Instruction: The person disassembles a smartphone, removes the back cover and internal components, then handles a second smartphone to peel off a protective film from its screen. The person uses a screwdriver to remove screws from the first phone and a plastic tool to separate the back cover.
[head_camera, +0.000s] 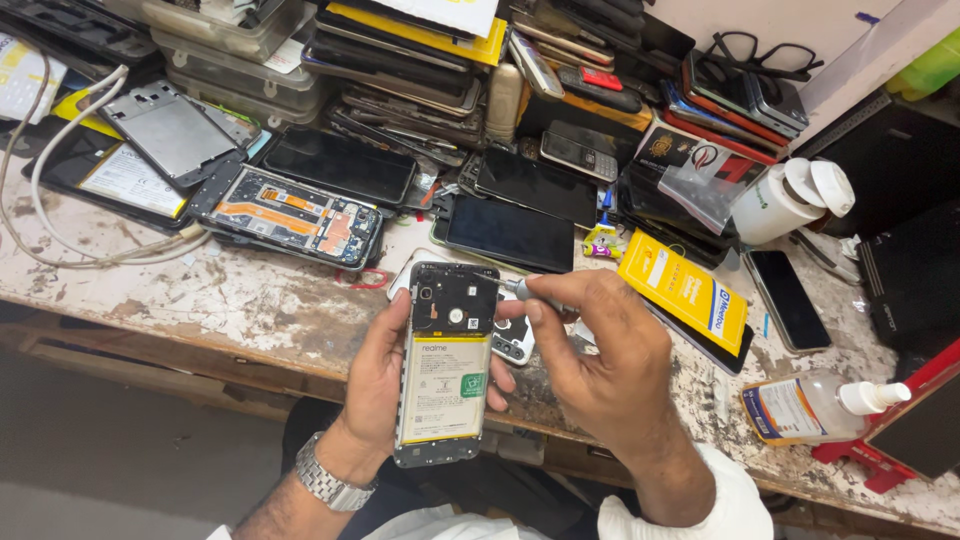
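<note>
Far left: white cables (40, 190) looped over worn bench (200, 295), a bare frame (170, 130) and an opened phone (290, 215) with board exposed lying flat beyond. Centre: left hand (375, 385), steel watch (325, 483) on wrist, clasped around back-off phone (447, 365), held off the bench edge, long axis near vertical in view, camera end away from body, battery facing up. Right hand (610, 365) clenched on small screwdriver (520, 289), shaft running roughly level and pointing left, tip at phone's upper right corner, looks touching or just shy; can't tell exactly. Driver comes in crosswise to phone's long axis; right hand nearer that corner, left only supporting. Further right: yellow packet (685, 290), dark phone (787, 300) face up, white bottle (785, 205), pump bottle (815, 405) lying on its side near the bench edge.
</note>
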